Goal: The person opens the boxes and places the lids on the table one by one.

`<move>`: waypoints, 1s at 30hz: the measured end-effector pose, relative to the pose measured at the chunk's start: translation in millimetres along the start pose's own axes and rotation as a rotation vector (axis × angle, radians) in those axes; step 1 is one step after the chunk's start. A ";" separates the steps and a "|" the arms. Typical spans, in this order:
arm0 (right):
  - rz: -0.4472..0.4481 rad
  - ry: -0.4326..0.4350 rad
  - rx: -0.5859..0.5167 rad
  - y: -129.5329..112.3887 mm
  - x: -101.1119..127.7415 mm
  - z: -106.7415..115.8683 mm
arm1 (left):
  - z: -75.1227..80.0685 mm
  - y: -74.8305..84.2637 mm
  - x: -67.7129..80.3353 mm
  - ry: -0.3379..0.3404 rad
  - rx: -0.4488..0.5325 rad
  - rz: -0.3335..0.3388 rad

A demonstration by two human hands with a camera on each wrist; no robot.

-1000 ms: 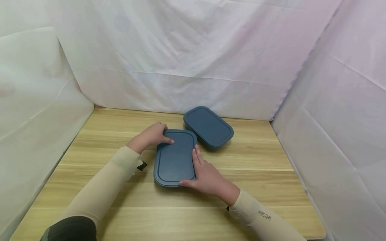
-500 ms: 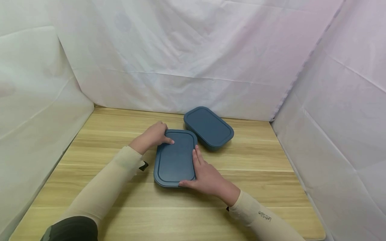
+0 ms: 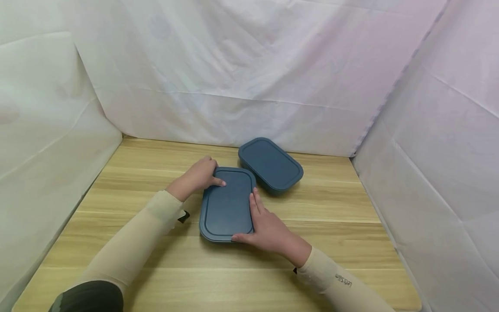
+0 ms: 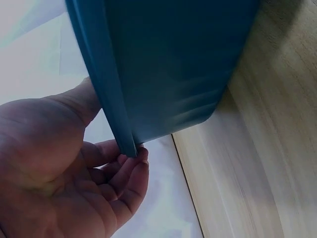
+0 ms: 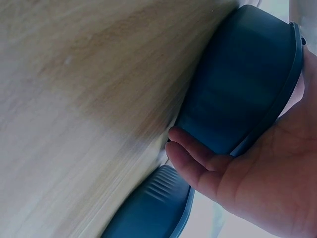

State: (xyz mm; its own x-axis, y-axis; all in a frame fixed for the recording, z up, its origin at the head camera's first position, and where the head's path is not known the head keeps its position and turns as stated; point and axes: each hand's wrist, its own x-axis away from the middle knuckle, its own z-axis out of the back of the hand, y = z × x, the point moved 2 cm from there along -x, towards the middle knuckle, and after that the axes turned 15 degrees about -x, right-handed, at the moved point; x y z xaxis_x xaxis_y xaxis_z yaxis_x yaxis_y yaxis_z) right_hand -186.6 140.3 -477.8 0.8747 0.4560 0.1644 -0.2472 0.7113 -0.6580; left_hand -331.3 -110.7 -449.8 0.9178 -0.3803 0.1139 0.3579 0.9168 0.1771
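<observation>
A blue-grey rectangular storage box with rounded corners stands on the table, its lid in place. My left hand grips the lid's far left corner: thumb on top, the other fingers curled at the rim. In the left wrist view the fingertips meet the rim's underside. At the near right corner, my right hand holds the box, thumb on the near edge and fingers along the right side. The right wrist view has its fingertips against the box wall, low near the table.
A second lidded storage box of the same colour stands angled just behind and to the right, close to the first. The wooden table is bounded by white cloth at the back and both sides.
</observation>
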 end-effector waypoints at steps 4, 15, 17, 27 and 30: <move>0.002 -0.004 -0.005 0.2 -0.4 -0.1 | -1.5 -1.5 -0.3 0.014 -0.012 -0.017; 0.000 -0.010 -0.012 -0.7 -0.4 0.6 | -1.3 -4.5 1.6 0.058 -0.013 -0.048; -0.002 -0.012 -0.016 -0.8 0.1 0.5 | -1.6 -6.2 1.7 0.061 0.007 -0.057; -0.006 -0.014 -0.017 1.1 -0.9 -2.2 | -8.8 -28.4 0.6 0.045 0.209 -0.077; -0.002 -0.014 -0.020 0.6 -0.9 -1.8 | -8.2 -35.4 -0.7 0.026 0.285 -0.096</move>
State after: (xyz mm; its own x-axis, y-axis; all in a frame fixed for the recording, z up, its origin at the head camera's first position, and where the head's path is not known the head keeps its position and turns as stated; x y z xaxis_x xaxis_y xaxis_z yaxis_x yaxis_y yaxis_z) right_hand -186.8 139.4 -479.7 0.8692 0.4623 0.1757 -0.2372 0.7014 -0.6721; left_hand -343.2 -141.9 -464.1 0.8877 -0.4567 0.0585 0.3839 0.8042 0.4537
